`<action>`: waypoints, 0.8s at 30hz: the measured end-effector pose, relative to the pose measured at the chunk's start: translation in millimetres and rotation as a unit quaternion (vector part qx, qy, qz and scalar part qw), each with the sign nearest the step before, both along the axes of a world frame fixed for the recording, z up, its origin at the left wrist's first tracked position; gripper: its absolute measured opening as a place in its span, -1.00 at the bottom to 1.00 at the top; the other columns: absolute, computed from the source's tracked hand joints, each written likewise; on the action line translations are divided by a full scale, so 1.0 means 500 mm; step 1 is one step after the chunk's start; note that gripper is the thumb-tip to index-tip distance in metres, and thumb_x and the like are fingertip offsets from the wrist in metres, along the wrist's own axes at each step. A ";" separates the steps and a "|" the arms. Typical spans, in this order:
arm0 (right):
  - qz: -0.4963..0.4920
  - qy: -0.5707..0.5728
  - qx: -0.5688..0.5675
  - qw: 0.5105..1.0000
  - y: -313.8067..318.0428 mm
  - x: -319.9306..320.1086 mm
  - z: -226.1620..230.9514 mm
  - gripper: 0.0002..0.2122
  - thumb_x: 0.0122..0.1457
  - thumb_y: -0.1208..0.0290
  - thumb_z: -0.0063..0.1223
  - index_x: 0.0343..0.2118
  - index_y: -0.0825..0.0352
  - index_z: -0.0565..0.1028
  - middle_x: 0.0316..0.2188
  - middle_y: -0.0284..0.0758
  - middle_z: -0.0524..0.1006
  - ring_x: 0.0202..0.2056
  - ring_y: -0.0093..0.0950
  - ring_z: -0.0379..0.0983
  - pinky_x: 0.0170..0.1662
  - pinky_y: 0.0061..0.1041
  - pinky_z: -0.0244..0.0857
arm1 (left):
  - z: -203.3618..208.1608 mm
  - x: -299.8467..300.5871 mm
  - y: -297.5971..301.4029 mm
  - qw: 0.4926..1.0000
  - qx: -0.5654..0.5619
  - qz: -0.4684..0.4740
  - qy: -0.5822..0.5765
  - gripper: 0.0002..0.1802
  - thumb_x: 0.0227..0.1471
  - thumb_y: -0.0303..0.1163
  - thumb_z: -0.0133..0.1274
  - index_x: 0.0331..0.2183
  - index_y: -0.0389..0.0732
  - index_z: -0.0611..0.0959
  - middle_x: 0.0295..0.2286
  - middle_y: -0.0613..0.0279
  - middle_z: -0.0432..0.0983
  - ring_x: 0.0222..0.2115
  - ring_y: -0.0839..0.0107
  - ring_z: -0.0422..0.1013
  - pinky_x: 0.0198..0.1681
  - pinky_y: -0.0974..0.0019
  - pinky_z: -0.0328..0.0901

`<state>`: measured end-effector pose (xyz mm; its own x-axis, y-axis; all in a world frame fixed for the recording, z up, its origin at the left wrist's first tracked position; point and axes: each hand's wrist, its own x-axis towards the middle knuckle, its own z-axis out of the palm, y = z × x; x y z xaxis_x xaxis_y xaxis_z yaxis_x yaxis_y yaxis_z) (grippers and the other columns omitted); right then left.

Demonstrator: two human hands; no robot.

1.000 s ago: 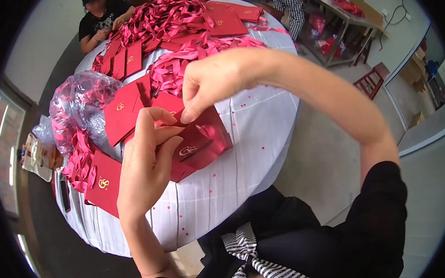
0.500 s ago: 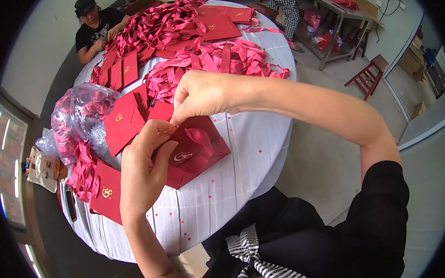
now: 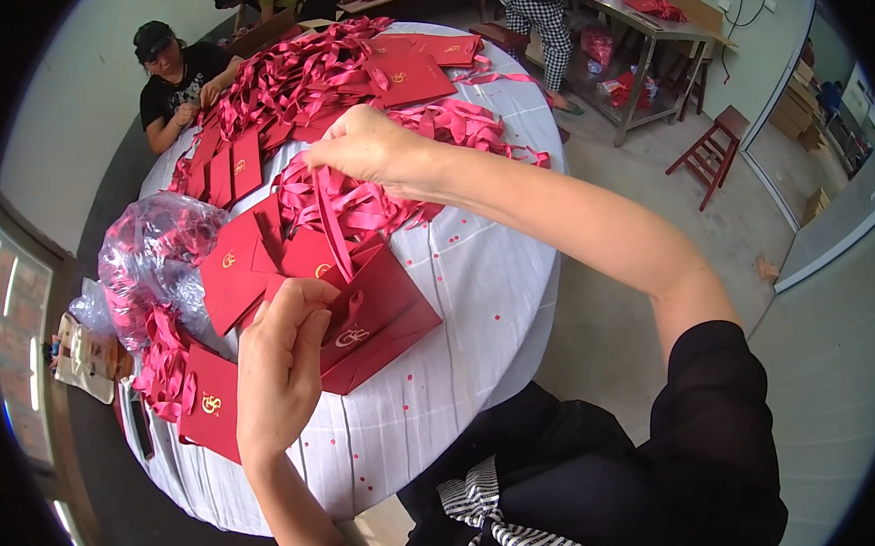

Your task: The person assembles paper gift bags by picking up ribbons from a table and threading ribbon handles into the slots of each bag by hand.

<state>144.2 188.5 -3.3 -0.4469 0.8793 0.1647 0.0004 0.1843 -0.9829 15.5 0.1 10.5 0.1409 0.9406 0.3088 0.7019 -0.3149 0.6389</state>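
Round table (image 3: 475, 304) under a white cloth with thin grey stripes, speckled with small red flecks. Floor (image 3: 644, 233) bare concrete, pale grey-tan, daylit. Far side: metal-framed work table (image 3: 653, 34) with red goods on top and on the shelf below. Dark red wooden stool (image 3: 708, 153) just right of it, standing alone. Off-white wall (image 3: 55, 90) to the left, unadorned. Far right: wide opening or glass panel (image 3: 833, 163) (edges bent by the lens), stacked cartons visible beyond. Lower left: window (image 3: 2, 293) set in brickwork, bright outside. Two seated people (image 3: 178, 76) work at the table's far edge; a third stands by the metal table.
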 end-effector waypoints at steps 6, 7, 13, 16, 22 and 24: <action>0.146 0.132 -0.117 0.973 0.015 0.039 -0.054 -0.69 0.17 0.19 0.05 -0.33 0.41 0.55 -0.45 -0.37 0.52 -0.55 -0.71 0.31 -0.50 -0.63 0.26 | 0.001 -0.002 -0.003 1.000 -0.022 -0.003 -0.021 -0.81 -0.05 -0.51 0.13 -0.32 -0.31 0.52 -0.51 0.09 0.53 -0.48 0.27 0.40 -0.34 0.33 0.25; 0.214 0.160 -0.205 0.942 0.005 0.047 -0.058 -0.65 0.19 0.11 0.03 -0.30 0.38 0.54 -0.43 -0.39 0.52 -0.54 -0.71 0.32 -0.50 -0.63 0.27 | -0.010 0.000 -0.003 0.999 -0.011 -0.014 -0.050 -0.77 -0.09 -0.49 0.17 -0.32 -0.31 0.53 -0.49 0.09 0.55 -0.47 0.26 0.41 -0.33 0.32 0.25; 0.365 -0.048 -0.042 0.929 -0.094 0.089 -0.040 -0.64 0.17 0.18 0.07 -0.14 0.40 0.50 -0.22 -0.38 0.53 -0.23 -0.69 0.37 -0.14 -0.62 0.26 | -0.006 0.012 0.001 0.998 0.055 0.001 0.031 -0.76 -0.19 -0.48 0.23 -0.37 -0.29 0.57 -0.51 0.11 0.55 -0.50 0.22 0.40 -0.34 0.30 0.23; 0.295 -0.021 0.033 0.955 -0.126 0.092 -0.031 -0.75 0.15 0.28 0.11 -0.25 0.38 0.58 -0.39 -0.43 0.57 -0.30 -0.69 0.42 -0.23 -0.62 0.29 | -0.005 0.023 0.000 0.996 0.066 0.017 0.060 -0.82 -0.19 -0.48 0.22 -0.43 -0.29 0.59 -0.57 0.12 0.50 -0.54 0.23 0.37 -0.38 0.29 0.19; 0.057 -0.047 0.192 0.979 -0.162 0.071 -0.056 -0.69 0.15 0.39 0.10 -0.64 0.49 0.44 -0.72 -0.43 0.40 -0.55 -0.78 0.25 -0.51 -0.59 0.21 | -0.015 0.021 0.005 0.991 0.087 0.024 0.099 -0.88 -0.18 -0.51 0.19 -0.48 -0.29 0.60 -0.65 0.12 0.42 -0.60 0.21 0.30 -0.43 0.26 0.15; 0.045 -0.055 0.157 0.985 -0.165 0.072 -0.057 -0.68 0.17 0.39 0.07 -0.67 0.47 0.41 -0.71 -0.48 0.37 -0.53 -0.80 0.21 -0.50 -0.60 0.18 | -0.017 0.018 0.009 0.991 0.092 0.019 0.094 -0.88 -0.19 -0.52 0.18 -0.47 -0.29 0.60 -0.65 0.11 0.41 -0.60 0.18 0.30 -0.43 0.24 0.17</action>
<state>180.1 106.2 -32.0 -0.5513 0.7482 0.3692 0.0726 0.4839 -0.8721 24.4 4.4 1.9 0.1767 0.8769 0.4470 0.8164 -0.3843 0.4310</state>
